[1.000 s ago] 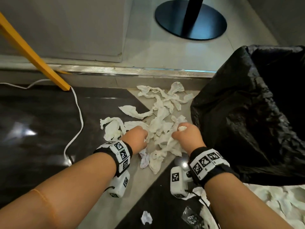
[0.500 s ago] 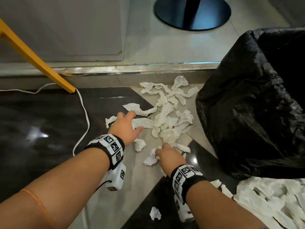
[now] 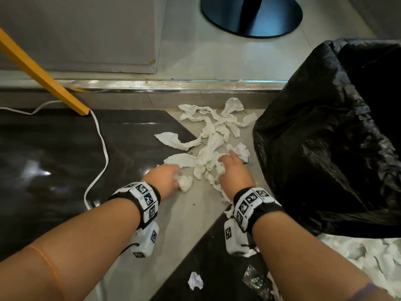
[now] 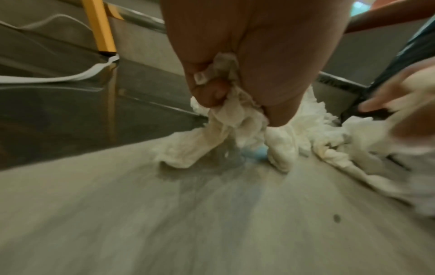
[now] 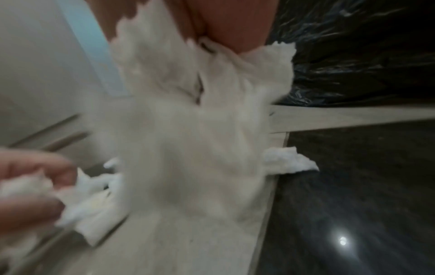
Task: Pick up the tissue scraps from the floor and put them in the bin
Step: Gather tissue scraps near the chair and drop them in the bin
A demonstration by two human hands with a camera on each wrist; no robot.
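White tissue scraps [image 3: 213, 131] lie scattered on the grey floor strip left of the bin, which is lined with a black bag [image 3: 329, 135]. My left hand [image 3: 167, 178] grips a crumpled wad of tissue [image 3: 184, 183]; in the left wrist view its fingers [image 4: 209, 89] curl round the tissue scraps [image 4: 237, 119]. My right hand [image 3: 232, 170] is down in the pile, clutching tissue; in the right wrist view a blurred bunch of tissue [image 5: 188, 130] hangs from it. A small scrap [image 3: 195, 280] lies on the dark floor near me.
A white cable [image 3: 102, 148] runs over the dark glossy floor from a yellow leg [image 3: 43, 77]. A metal threshold strip [image 3: 173, 84] crosses behind the pile. A black round stand base [image 3: 251, 16] sits farther back. More white tissue [image 3: 368, 257] lies at the lower right.
My left hand has pulled back from the far-left scraps and closed on a wad. My right hand has moved forward into the pile beside the bin and gathered tissue.
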